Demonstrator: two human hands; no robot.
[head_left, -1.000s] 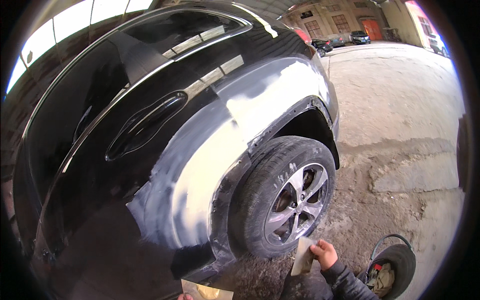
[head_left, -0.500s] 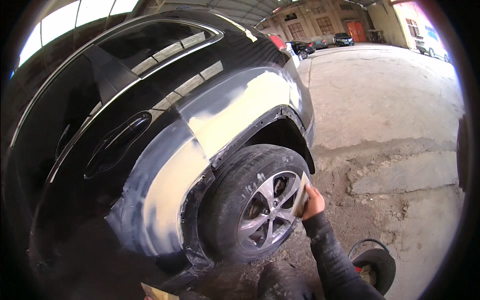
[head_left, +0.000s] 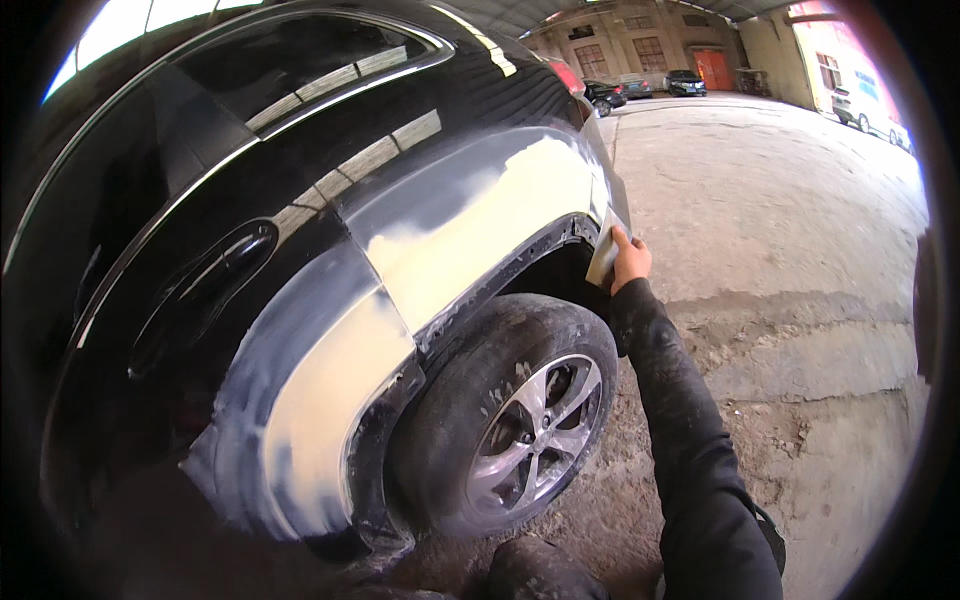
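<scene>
My right hand point(head_left: 632, 261) grips a thin, flat putty scraper point(head_left: 602, 256), its thumb and fingers closed on the outer side. The scraper is at the rear end of the wheel arch on a black car point(head_left: 300, 170); whether it touches the panel I cannot tell. Cream-yellow putty point(head_left: 490, 235) covers the rear fender above the arch, and another band point(head_left: 335, 365) runs down the rear door's edge. Grey, sanded-looking patches point(head_left: 270, 345) surround both. Below the arch sits the rear wheel point(head_left: 540, 440), dusty and dark-tyred. My left hand is out of sight.
A concrete floor point(head_left: 760, 200) stretches to the right, with a broken, dirt-covered strip point(head_left: 715, 400) beside the wheel. Several parked cars point(head_left: 686, 82) stand far back near a building with an orange-red door point(head_left: 713, 68). My knee point(head_left: 545, 570) shows at the bottom.
My right hand has risen with the scraper from in front of the wheel to the arch's rear end. The left hand's yellowish plate has left the lower edge. The view has shifted slightly.
</scene>
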